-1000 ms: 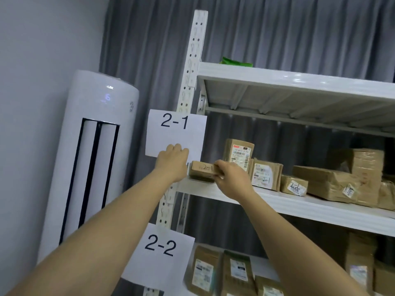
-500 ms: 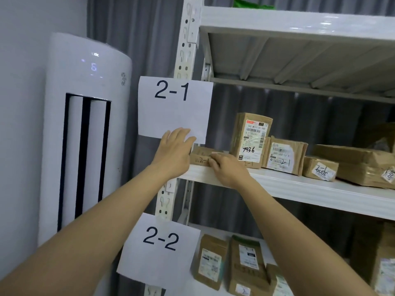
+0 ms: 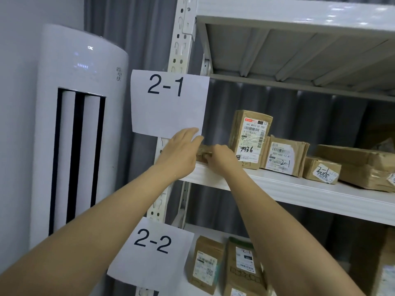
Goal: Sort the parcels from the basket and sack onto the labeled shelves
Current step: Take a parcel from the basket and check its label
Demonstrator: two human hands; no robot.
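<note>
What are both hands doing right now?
Left hand: open, fingers straight against the left end of the small brown parcel on the 2-1 shelf.
Right hand: fingers curled on the same parcel.

Small brown parcel (image 3: pixel 203 153) mid-frame, flat on 2-1 shelf (image 3: pixel 299 189) at left end, w/ other brown parcels to its right.

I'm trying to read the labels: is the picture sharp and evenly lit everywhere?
Head view: the 2-1 sign and the 7936 parcel read clearly; the far right parcels sit in dim shadow, soft; glare spots mark the top shelf; the wide lens bends the post; the small parcel is mostly hidden by both hands.
</note>
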